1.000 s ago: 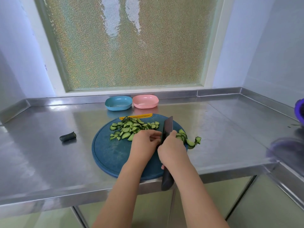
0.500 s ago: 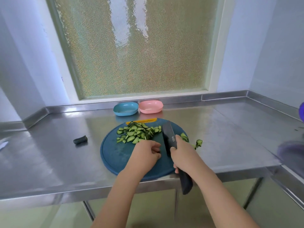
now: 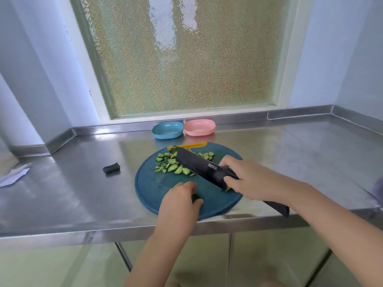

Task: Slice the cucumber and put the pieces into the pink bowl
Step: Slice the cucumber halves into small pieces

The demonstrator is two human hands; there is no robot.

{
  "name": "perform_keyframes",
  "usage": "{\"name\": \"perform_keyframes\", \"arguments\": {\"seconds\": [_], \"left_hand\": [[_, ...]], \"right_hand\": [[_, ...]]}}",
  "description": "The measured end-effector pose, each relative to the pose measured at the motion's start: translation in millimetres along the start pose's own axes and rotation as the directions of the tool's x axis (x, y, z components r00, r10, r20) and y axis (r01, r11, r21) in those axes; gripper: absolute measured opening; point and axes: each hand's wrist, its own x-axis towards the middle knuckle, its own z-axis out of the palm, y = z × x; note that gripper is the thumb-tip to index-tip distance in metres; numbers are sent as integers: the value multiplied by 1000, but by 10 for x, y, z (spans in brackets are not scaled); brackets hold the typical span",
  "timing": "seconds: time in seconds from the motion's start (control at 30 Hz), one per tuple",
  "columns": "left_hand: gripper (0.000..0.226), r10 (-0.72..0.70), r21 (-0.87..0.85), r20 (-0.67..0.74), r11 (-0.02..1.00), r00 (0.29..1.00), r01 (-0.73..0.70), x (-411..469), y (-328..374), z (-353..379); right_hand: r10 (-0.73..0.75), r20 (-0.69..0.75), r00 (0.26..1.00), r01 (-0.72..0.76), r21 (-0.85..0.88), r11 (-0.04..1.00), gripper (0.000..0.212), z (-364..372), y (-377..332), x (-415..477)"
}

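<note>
Several green cucumber slices [image 3: 168,165] lie heaped on the far half of a round blue cutting board [image 3: 149,189]. My right hand [image 3: 251,179] grips a black knife [image 3: 199,167], whose blade lies tilted over the heap and points up-left. A few more slices [image 3: 228,189] peek out under that hand. At the board's near side, my left hand [image 3: 178,203] curls its fingers round a small dark cucumber piece [image 3: 194,197]. The pink bowl [image 3: 199,127] stands with nothing in it at the back of the counter, beyond the board.
A blue bowl [image 3: 167,131] sits touching the pink one on its left. A dark cucumber end [image 3: 112,168] lies on the steel counter [image 3: 72,195] left of the board. White paper [image 3: 14,177] is at the far left. A blurred purple object [image 3: 378,189] shows at the right edge.
The knife has swung from upright cutting beside my left hand to lying tilted over the slices. My left hand has drawn back toward the board's near edge. The camera has shifted left.
</note>
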Motion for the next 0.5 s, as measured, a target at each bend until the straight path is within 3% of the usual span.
{"name": "perform_keyframes", "arguments": {"seconds": [0.1, 0.27, 0.33, 0.5], "left_hand": [[21, 4, -69, -84, 998, 996, -10, -48, -45, 43], [18, 66, -152, -173, 984, 983, -93, -110, -197, 121], [12, 152, -171, -167, 968, 974, -181, -134, -285, 131], [32, 351, -159, -72, 920, 933, -359, -248, -489, 82]], "right_hand": [[-48, -11, 999, 47, -63, 997, 2, 42, 4, 63], [-123, 77, 989, 130, -97, 987, 8, 154, -21, 122], [-149, 99, 984, 160, -122, 980, 10, 195, -26, 164], [-179, 73, 981, 190, -198, 962, 12, 255, -4, 220]]}}
